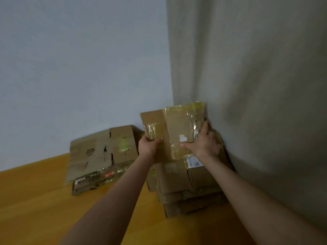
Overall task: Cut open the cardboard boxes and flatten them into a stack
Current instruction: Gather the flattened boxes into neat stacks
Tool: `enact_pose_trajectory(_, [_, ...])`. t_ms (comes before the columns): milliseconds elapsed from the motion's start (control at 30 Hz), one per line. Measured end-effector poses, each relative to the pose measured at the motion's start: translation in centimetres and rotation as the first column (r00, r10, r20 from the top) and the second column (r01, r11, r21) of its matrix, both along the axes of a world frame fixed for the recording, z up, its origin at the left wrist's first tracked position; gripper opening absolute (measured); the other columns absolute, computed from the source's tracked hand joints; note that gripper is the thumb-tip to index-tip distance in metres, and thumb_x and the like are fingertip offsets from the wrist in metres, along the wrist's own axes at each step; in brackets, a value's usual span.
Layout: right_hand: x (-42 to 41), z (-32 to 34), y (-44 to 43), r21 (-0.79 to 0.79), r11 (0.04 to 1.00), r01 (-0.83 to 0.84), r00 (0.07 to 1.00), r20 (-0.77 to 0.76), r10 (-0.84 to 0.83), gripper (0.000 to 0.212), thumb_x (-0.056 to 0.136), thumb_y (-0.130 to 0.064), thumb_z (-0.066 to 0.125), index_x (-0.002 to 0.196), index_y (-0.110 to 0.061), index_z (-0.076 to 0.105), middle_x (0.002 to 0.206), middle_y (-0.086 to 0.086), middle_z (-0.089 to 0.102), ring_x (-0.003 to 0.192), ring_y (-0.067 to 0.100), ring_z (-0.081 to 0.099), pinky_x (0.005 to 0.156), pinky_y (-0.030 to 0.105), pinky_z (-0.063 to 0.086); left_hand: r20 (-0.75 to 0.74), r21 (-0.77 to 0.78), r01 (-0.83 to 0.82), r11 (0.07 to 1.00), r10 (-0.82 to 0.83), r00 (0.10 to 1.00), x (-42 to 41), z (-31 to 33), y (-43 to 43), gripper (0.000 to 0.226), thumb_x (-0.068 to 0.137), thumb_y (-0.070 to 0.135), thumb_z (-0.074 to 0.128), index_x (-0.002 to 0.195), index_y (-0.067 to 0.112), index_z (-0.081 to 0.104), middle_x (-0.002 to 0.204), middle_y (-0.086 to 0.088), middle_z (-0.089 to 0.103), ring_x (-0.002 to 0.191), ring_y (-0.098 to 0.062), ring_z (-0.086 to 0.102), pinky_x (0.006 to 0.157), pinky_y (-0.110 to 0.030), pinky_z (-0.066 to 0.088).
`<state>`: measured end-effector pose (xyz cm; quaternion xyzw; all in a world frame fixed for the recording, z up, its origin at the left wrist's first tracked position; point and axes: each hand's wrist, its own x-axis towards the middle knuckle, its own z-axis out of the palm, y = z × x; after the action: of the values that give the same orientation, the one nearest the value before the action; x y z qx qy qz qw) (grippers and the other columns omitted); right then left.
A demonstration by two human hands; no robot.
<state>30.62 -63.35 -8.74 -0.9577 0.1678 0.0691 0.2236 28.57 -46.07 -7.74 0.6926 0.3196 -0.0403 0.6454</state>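
Orange wood surface point(35, 200) meets a pale wall point(79, 59) at 12 o'clock and a beige curtain point(256, 85) at 3 o'clock. Both hands hold one taped flattened box point(177, 124) upright in the air. Left hand point(148, 147) grips its lower left edge, thumb on the front. Right hand point(205, 144) clasps its right edge likewise. At 6 o'clock beneath it lies the stack point(185, 188) of flattened boxes. A second pile point(102, 156) sits at 9 o'clock by the wall.

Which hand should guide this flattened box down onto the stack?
Probably right. The right hand grips the flattened box directly above the stack; the left hand holds its corner out at the stack's left edge.
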Motion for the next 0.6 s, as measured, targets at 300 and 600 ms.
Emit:
enact_pose_trajectory(300, [0.5,1.4,9.8,0.52,0.848,-0.105,0.993,0.103,0.06,0.048,0.081,-0.031,0.073,0.12,-0.017,0.05,0.11,0.003,0.064,0.082,0.017,0.054,0.069,0.028,0.045,0.105,0.216,-0.172,0.961,0.152,0.983,-2.1,1.8,11.5,0.04,0.084,0.022,0.073,0.118,0.01,0.056,0.114,-0.008,0.065,0.104,-0.028,0.061,0.093,-0.045,0.051])
enact_pose_trajectory(600, [0.3,-2.2,24.6,0.5,0.851,-0.162,0.972,-0.069,0.226,0.034,0.092,-0.023,0.059,0.123,-0.022,0.045,0.124,0.006,0.059,0.11,0.03,0.059,0.082,0.038,0.05,-0.045,0.801,0.079,0.594,-0.072,0.996,-5.4,-1.2,23.8,0.071,0.084,0.023,0.07,0.146,0.018,0.036,0.146,-0.011,0.035,0.128,-0.03,0.043,0.1,-0.042,0.043])
